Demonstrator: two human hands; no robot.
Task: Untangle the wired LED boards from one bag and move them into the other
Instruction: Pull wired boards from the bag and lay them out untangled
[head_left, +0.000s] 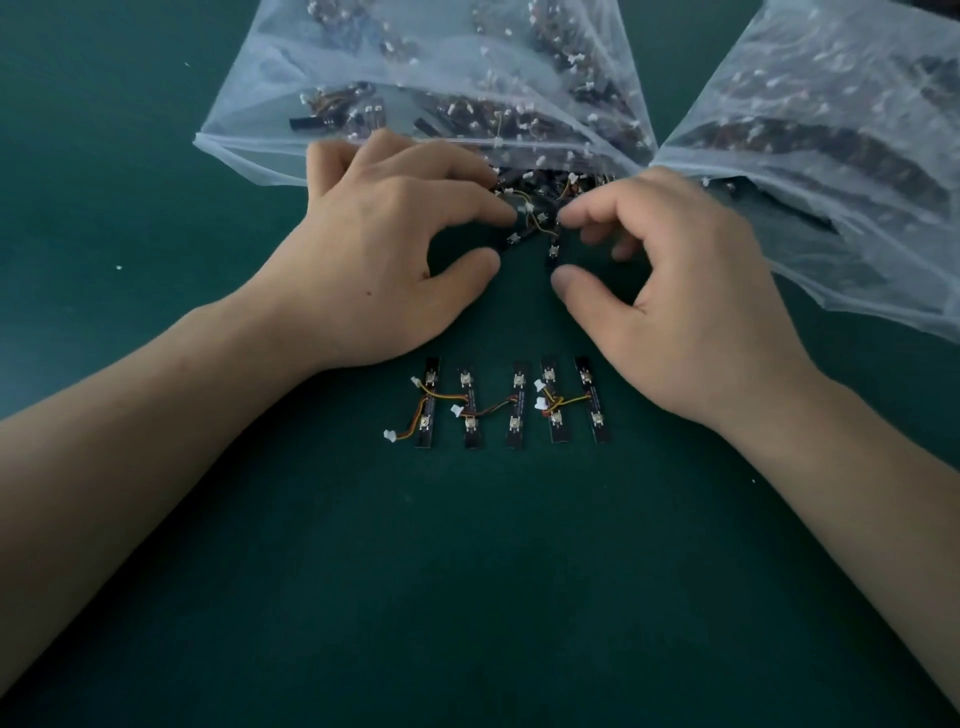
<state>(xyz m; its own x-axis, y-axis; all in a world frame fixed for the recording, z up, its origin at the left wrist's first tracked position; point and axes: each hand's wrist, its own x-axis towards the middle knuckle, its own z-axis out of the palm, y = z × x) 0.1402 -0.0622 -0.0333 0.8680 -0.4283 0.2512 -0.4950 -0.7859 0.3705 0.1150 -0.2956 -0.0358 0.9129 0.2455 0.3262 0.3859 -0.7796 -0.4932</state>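
Mesh bag (415, 78) at the bench's far edge looks mostly full; five freed boards (514, 405) lie mid-bench, unbagged; left hand (384, 249) and right hand (691, 291) each pinch tangled boards (552, 252) at its mouth.

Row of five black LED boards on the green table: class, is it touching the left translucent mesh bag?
Apart. The head view shows green table between the row of five black LED boards and the left translucent mesh bag.
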